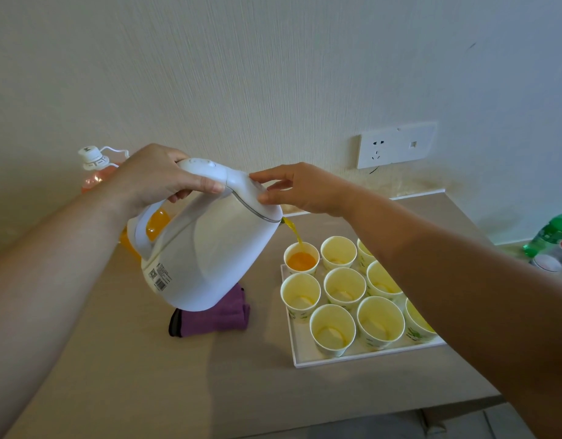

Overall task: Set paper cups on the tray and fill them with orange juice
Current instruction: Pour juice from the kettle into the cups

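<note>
A: L hand (156, 179)?
B: Curled round the handle of the white kettle (216, 255), tipping it spout-down twd the tray.
A: R hand (300, 191)?
B: Fingers fairly straight, tips pressing on the lid (254, 198), holding nothing. Prob. there to keep it shut during the pour.
A: Juice?
B: Thin stream (293, 232) runs off the spout into the back-left cup (301, 259), which is partly filled. The other cups (344, 286) look empty. They're packed in rows on the white tray (305, 359), so I'd guess little travel btw pours.
A: Around it?
B: Purple cloth (222, 315) on the table (146, 375) below the kettle, likely for drips. Orange bottle (157, 224) behind the handle, green bottle (555, 232) far right.
</note>
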